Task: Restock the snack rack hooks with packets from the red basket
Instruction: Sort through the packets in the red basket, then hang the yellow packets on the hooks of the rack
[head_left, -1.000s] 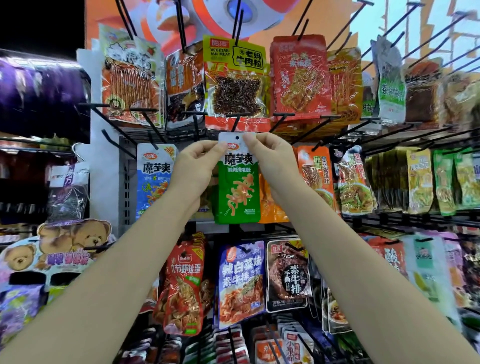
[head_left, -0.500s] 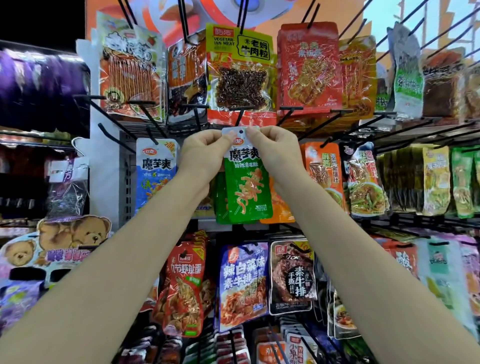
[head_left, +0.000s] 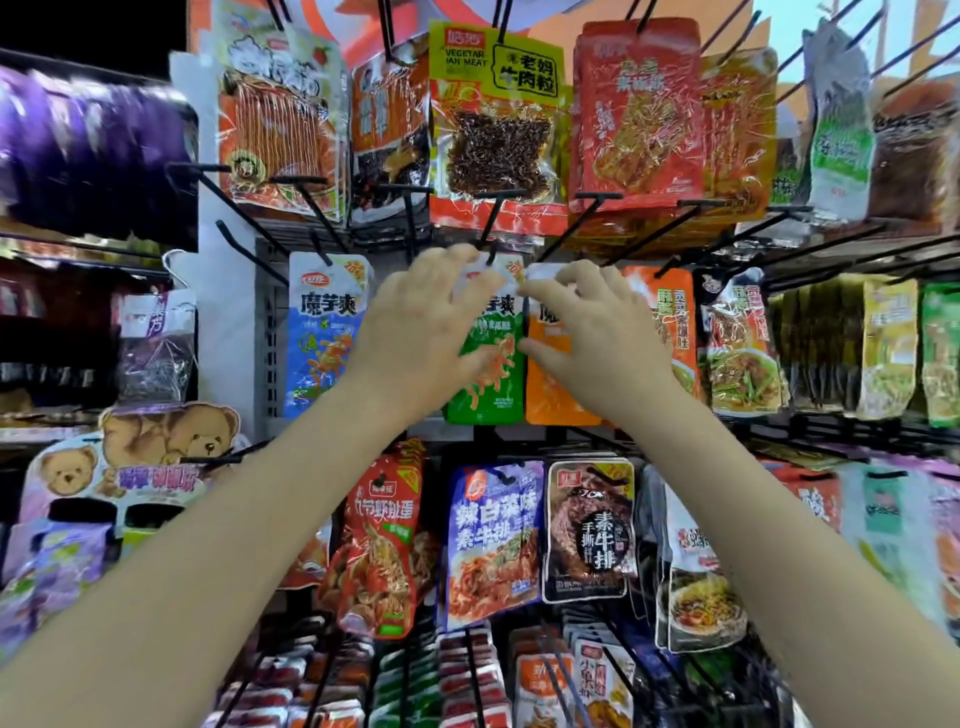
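At the middle row of the snack rack (head_left: 270, 332), a green packet (head_left: 491, 379) hangs among the hooks, between a blue packet (head_left: 324, 332) and an orange packet (head_left: 553, 384). Both hands are raised to its white top edge. The left hand (head_left: 421, 332) has fingers spread loosely over the packet's upper left; the right hand (head_left: 592, 332) has fingers spread at its upper right. Motion blur hides whether either fingertip pinches the packet.

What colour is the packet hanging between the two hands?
Green, with white top and orange snack pictures: the packet, seen in the head view.
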